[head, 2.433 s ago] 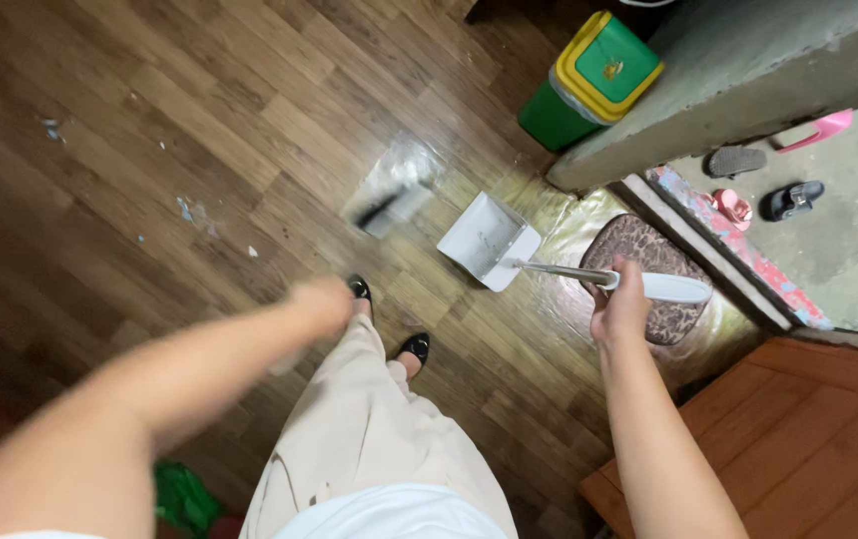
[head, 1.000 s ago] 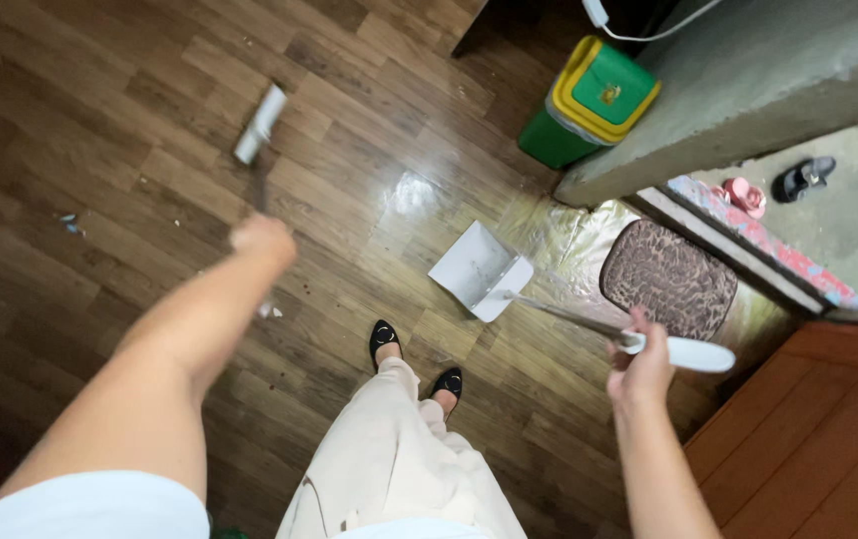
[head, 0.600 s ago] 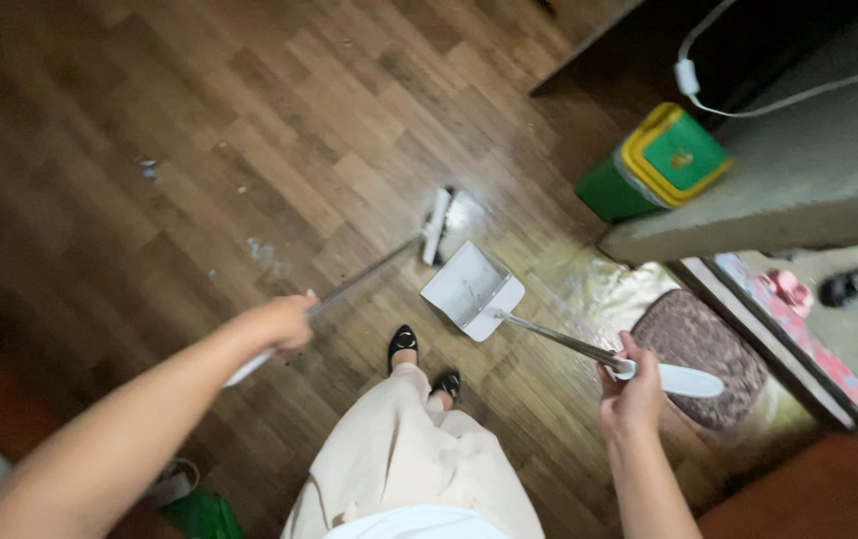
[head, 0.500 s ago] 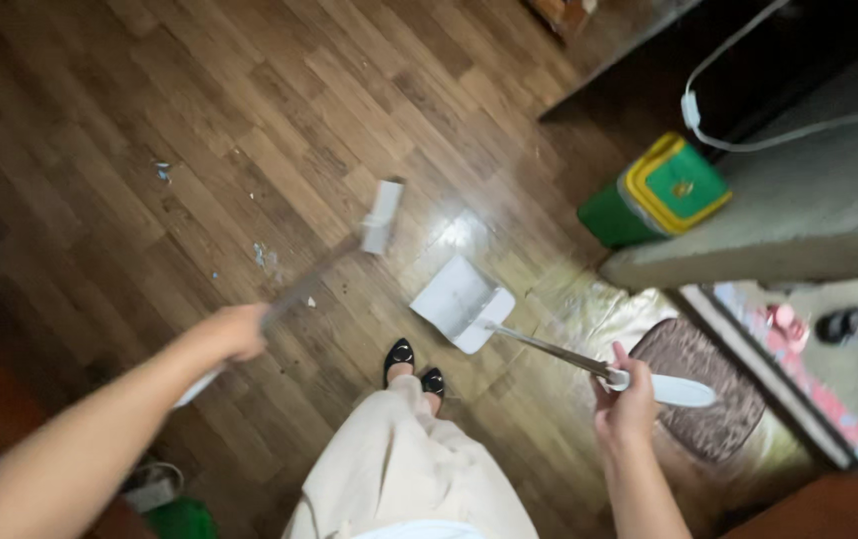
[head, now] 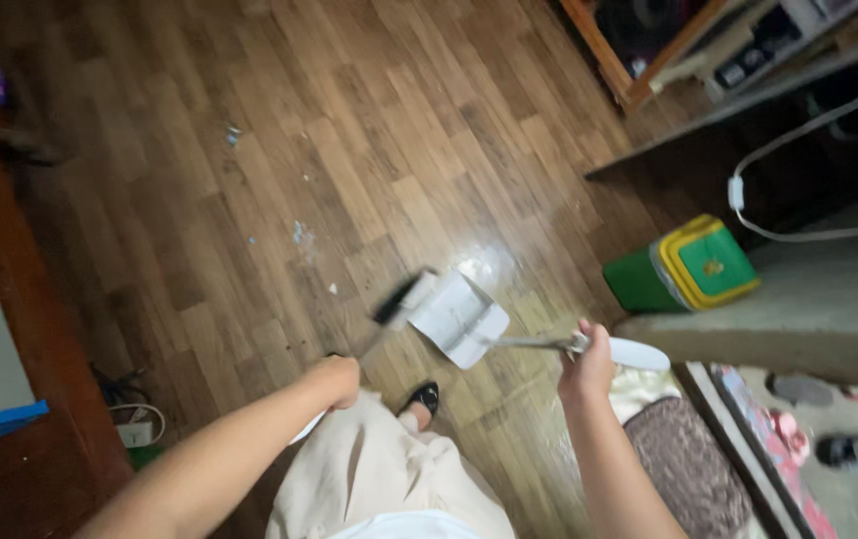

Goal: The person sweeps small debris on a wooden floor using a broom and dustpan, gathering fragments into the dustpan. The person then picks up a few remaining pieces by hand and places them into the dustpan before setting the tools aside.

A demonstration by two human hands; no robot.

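Observation:
My left hand [head: 336, 381] grips the handle of a long broom, whose white brush head [head: 401, 299] with dark bristles rests at the open lip of the dustpan. My right hand [head: 584, 367] holds the white grip of a long-handled white dustpan [head: 461, 317], its pan flat on the wooden floor. Small bits of litter [head: 300, 238] lie scattered on the floor to the left of the pan. My black shoe [head: 423, 397] shows below the pan, above my beige trousers.
A green bin with a yellow-rimmed lid [head: 684, 268] stands to the right beside a grey concrete ledge [head: 798, 314]. A patterned doormat [head: 686, 466] lies at lower right near sandals [head: 851, 450]. A dark wooden cabinet [head: 9, 329] fills the left edge. A white cable [head: 748, 210] hangs at right.
The broom head swept from out on the floor in to the dustpan's lip. My left hand drew back toward my body. The view swung left, so the bin and mat shifted right.

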